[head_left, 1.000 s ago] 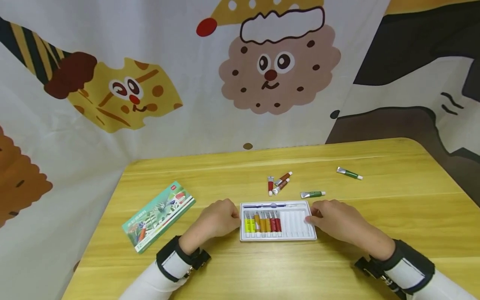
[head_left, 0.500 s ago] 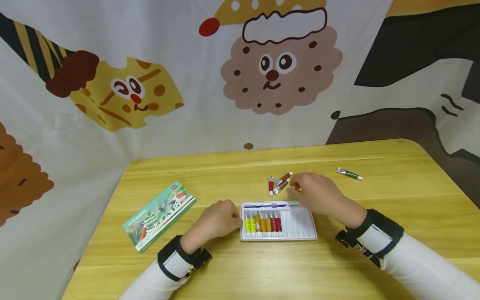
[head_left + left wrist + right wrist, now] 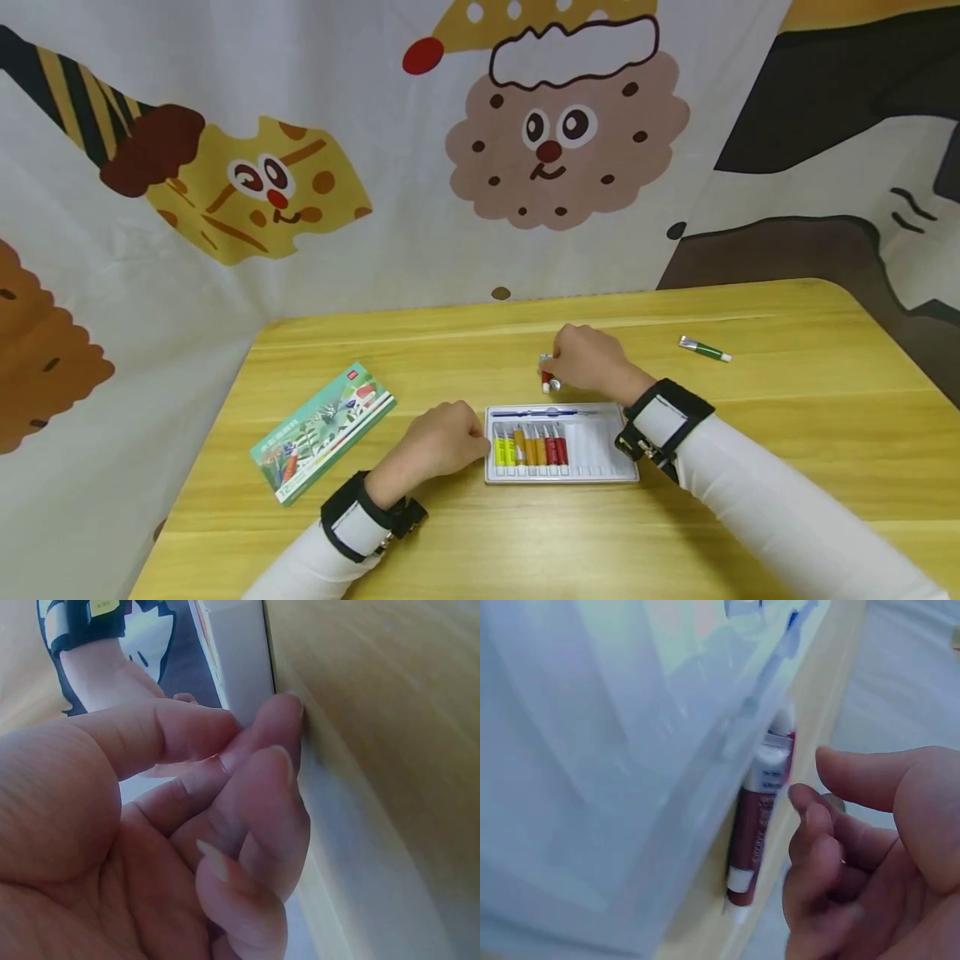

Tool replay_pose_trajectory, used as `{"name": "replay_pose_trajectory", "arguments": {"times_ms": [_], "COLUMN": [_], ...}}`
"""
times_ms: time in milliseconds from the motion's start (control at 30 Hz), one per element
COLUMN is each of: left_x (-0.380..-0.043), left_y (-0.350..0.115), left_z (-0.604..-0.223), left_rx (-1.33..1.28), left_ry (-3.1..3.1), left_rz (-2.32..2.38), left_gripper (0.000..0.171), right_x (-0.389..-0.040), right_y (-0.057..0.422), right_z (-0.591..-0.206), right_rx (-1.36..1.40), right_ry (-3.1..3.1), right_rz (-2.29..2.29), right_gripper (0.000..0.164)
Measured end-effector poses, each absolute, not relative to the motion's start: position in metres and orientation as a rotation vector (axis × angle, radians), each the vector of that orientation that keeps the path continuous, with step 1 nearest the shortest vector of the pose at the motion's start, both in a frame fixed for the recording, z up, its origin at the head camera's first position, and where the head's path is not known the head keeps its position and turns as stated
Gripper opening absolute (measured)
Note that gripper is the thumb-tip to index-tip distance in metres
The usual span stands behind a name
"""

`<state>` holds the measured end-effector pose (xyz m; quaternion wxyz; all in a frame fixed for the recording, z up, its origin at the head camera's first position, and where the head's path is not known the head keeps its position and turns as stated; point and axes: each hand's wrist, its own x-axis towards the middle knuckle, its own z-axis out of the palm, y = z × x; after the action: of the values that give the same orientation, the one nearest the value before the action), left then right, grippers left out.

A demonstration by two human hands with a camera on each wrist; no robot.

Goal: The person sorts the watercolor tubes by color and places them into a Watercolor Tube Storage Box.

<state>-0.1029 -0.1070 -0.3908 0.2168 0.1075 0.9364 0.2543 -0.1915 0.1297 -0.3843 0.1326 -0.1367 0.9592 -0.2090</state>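
Note:
My left hand (image 3: 446, 437) pinches the left edge of a white plastic tray (image 3: 562, 481). Yellow, ochre and red paint tubes (image 3: 531, 450) stand side by side in its left slots, and a blue paintbrush (image 3: 532, 413) lies along its back. Beyond the tray, my right hand (image 3: 592, 358) hovers over loose paint tubes and partly covers them. A red paint tube (image 3: 546, 379) shows beside its fingertips. In the right wrist view, a brown paint tube (image 3: 754, 825) lies just past the fingers, and a gap shows between thumb and forefinger.
A green cardboard paint box (image 3: 322, 433) lies at the left of the wooden table (image 3: 465, 542). One green paint tube (image 3: 705, 348) rests at the back right. A printed cloth (image 3: 405, 250) hangs behind the table.
My right hand has left the tray's right edge and moved back and left to the loose tubes. A second green tube is now hidden behind the right arm. My left hand stays at the tray.

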Motion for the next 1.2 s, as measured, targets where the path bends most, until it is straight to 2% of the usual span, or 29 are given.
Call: {"name": "replay_pose_trajectory", "arguments": {"times_ms": [133, 333, 467, 733, 1000, 1200], "left_x": [-0.103, -0.104, -0.104, -0.103, -0.104, -0.103], "left_y": [-0.106, -0.108, -0.108, -0.107, -0.106, -0.107], "left_z": [-0.391, -0.392, -0.392, -0.393, -0.395, -0.397], "left_rx": [0.293, 0.298, 0.306, 0.318, 0.328, 0.321], "left_ry": [2.588, 2.592, 2.590, 2.598, 2.604, 2.605], "left_rz": [0.705, 0.697, 0.694, 0.702, 0.715, 0.718], "left_gripper": [0.034, 0.037, 0.037, 0.039, 0.043, 0.043], "right_x": [-0.192, -0.196, -0.196, -0.190, -0.169, -0.144], "right_y": [0.124, 0.115, 0.112, 0.124, 0.147, 0.154], "right_z": [-0.389, -0.396, -0.394, -0.373, -0.351, -0.353], "right_rx": [-0.367, -0.320, -0.281, -0.285, -0.325, -0.329], "right_ry": [2.805, 2.815, 2.788, 2.726, 2.634, 2.612], "right_rz": [-0.510, -0.480, -0.541, -0.868, -1.001, -1.007], "right_gripper": [0.054, 0.046, 0.042, 0.048, 0.024, 0.023]}}
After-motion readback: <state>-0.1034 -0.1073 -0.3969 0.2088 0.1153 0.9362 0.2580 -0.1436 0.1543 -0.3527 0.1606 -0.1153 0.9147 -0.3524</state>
